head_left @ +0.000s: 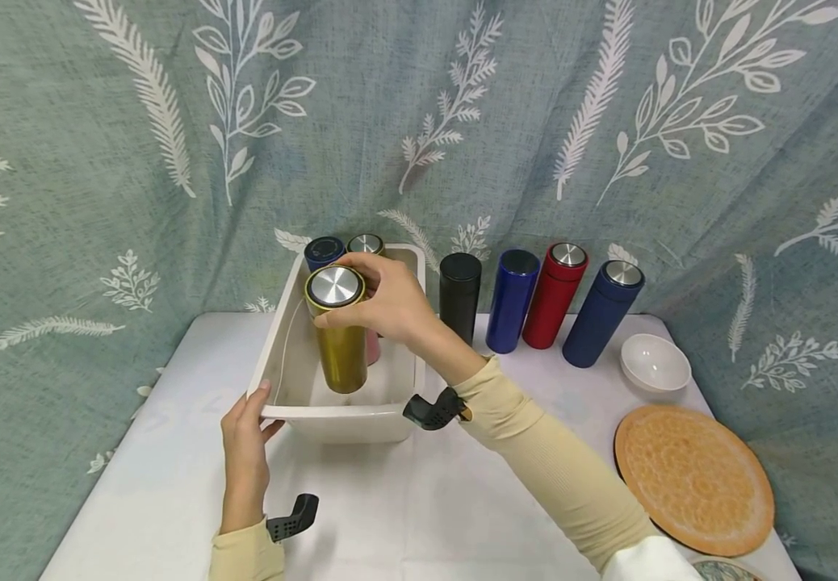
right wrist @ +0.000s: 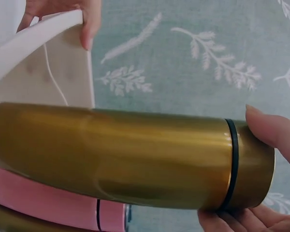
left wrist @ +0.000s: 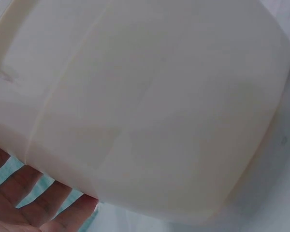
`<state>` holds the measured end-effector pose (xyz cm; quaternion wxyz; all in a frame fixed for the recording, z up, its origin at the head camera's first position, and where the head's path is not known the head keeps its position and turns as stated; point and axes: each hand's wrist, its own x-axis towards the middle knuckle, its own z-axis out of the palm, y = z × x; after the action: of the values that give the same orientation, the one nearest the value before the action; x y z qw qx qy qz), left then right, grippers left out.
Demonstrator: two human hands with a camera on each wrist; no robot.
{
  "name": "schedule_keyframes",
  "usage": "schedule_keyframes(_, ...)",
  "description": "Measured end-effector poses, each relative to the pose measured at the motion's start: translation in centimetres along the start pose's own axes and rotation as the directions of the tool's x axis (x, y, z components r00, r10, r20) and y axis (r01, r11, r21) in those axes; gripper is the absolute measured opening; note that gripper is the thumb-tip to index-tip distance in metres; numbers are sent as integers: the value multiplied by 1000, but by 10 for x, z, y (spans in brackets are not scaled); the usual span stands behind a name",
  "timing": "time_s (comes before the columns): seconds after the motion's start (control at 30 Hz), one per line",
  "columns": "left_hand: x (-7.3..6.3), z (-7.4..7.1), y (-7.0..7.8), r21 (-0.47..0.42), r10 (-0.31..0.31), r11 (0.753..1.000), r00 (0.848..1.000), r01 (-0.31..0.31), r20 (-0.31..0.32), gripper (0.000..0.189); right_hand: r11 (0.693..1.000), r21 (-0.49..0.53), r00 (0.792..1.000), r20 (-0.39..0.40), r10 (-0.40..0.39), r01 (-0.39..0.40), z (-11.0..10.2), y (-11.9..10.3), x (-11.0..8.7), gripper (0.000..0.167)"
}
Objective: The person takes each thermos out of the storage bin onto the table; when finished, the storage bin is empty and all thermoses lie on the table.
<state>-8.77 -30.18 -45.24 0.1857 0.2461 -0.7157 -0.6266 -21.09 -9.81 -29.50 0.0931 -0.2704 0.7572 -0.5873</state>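
Observation:
My right hand [head_left: 383,300] grips a gold thermos bottle [head_left: 344,355] around its silver-topped lid, holding it upright over the white plastic bin [head_left: 349,412]. In the right wrist view the thumb and fingers pinch the lid of the gold thermos [right wrist: 135,154] from both sides. My left hand [head_left: 246,436] holds the bin's near left corner, thumb over the rim and fingers beneath it; in the left wrist view its fingers [left wrist: 34,193] lie along the bin wall [left wrist: 150,106]. Inside the bin stand a dark blue bottle [head_left: 323,250], another gold bottle [head_left: 366,242] and a pink bottle [right wrist: 58,195], partly hidden.
Right of the bin stand a black bottle [head_left: 459,294], a blue bottle [head_left: 512,303], a red bottle [head_left: 555,298] and a navy bottle [head_left: 603,315]. Farther right are a white bowl [head_left: 655,363] and a round orange-brown mat [head_left: 695,480]. A leaf-patterned curtain [head_left: 361,105] hangs behind the table.

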Motion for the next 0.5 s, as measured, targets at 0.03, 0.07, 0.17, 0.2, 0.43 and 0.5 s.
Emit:
schedule_keyframes(0.03,0,0,0,-3,-1,1000,1000,1,1,56,1000,13,1000,-6,-9,9,-1,-1,-1,64)
schedule_keyframes(0.07,1,0,0,-11,-2,1000,1000,2,1,56,1000,24,1000,-15,-20,20,-1,-1,-3,64)
schedule_keyframes(0.17,2,1,0,-30,-4,1000,1000,4,8,57,998,47,998,-56,-42,44,-3,-3,-7,67)
schedule_keyframes(0.2,2,1,0,-31,-4,1000,1000,4,8,56,997,54,996,-71,-47,51,-4,-3,-9,67)
schedule_keyframes(0.43,1,1,-1,-9,-5,1000,1000,5,-3,56,989,98,982,-166,-92,109,-9,-4,-20,65)
schedule_keyframes(0.5,1,1,0,-8,-1,1000,1000,1,-7,57,989,87,977,-188,-103,121,-10,-4,-22,65)
